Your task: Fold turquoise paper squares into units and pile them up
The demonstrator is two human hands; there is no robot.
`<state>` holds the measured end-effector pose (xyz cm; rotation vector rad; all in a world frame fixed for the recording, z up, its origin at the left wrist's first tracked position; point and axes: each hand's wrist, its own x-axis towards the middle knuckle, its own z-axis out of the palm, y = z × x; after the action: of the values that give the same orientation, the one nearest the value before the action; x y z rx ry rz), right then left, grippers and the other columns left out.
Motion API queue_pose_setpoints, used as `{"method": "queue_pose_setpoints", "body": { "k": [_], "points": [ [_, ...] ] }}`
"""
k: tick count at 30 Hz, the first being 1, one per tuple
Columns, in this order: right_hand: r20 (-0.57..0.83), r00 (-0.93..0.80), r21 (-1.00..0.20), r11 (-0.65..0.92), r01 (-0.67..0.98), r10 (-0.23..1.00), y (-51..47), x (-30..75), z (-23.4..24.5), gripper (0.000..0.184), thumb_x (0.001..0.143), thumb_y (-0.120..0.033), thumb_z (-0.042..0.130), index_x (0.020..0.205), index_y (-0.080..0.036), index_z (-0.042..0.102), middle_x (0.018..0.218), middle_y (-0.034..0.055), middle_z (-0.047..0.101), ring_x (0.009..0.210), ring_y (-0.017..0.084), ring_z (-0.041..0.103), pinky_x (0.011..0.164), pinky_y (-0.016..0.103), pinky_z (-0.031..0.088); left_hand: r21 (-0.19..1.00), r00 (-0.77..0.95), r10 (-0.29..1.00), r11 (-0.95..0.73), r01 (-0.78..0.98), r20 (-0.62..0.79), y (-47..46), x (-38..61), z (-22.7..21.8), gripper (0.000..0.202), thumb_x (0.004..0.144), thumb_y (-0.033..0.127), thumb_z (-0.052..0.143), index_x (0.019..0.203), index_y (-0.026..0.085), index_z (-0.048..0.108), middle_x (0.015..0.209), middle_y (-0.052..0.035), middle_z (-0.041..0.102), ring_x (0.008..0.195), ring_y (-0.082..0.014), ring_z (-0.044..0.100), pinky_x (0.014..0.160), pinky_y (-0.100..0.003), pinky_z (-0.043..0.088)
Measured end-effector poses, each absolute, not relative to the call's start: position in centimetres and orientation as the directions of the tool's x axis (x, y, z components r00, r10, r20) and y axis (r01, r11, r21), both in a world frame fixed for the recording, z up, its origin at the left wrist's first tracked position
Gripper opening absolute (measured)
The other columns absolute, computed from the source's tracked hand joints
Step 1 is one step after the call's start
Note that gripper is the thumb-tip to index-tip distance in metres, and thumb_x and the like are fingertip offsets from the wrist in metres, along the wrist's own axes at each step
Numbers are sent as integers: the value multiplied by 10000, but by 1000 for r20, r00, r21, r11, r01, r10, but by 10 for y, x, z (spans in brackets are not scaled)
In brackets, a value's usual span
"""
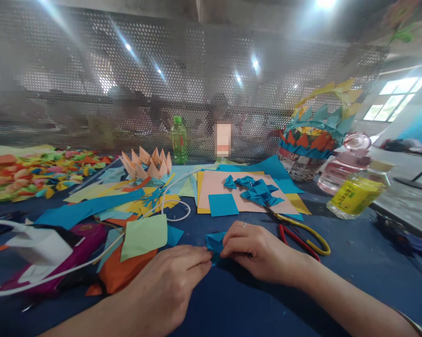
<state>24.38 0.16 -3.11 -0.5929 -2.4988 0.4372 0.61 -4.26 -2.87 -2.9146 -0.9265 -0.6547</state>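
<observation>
A small piece of folded blue paper (215,240) lies on the dark blue tabletop between my two hands. My right hand (256,245), with a ring on one finger, is closed on its right side, thumb and fingers pinching it. From the left, my left hand (177,276) lies with fingers stretched out, their tips touching the paper's lower left edge; its thumb is hidden. Beyond them a flat blue square (224,205) and several folded blue paper pieces (260,189) rest on a pink sheet (211,182). Scissors (302,229) with yellow and red handles lie beside my right hand.
Left are a purple power strip (87,236) with a white plug (38,245) and cable, paper scraps (145,236), and a heap of colourful folded pieces (31,175). Behind stand an orange paper ring (147,164) and green bottle (179,142). Right are a paper basket (298,161) and yellow-labelled bottle (356,192).
</observation>
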Motion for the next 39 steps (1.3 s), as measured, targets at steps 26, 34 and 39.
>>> {"method": "queue_pose_setpoints", "body": {
  "k": [26,34,39],
  "points": [
    [373,-826,-208,906,369,422,-5,245,-24,220,786,-20,501,838,-148,673,904,67,662,807,167,564,725,291,475,156,730,559,-823,546,392,-39,6,-28,435,794,5,379,1012,189,707,1099,-44,723,975,-188,680,916,-330,526],
    [373,-826,-209,905,370,423,-5,246,-23,220,728,-5,520,825,-134,670,910,56,657,821,170,571,731,290,472,59,748,505,-843,535,431,-39,8,-27,481,749,-29,335,1066,163,641,1044,-66,729,918,-194,683,847,-331,538],
    [379,-820,-210,903,375,429,-5,246,-25,234,719,-10,520,828,-144,678,912,47,658,825,172,573,738,299,467,118,753,546,-831,544,368,-36,7,-36,541,738,-34,362,1176,186,590,1060,-59,690,920,-195,648,833,-321,523]
  ]
}}
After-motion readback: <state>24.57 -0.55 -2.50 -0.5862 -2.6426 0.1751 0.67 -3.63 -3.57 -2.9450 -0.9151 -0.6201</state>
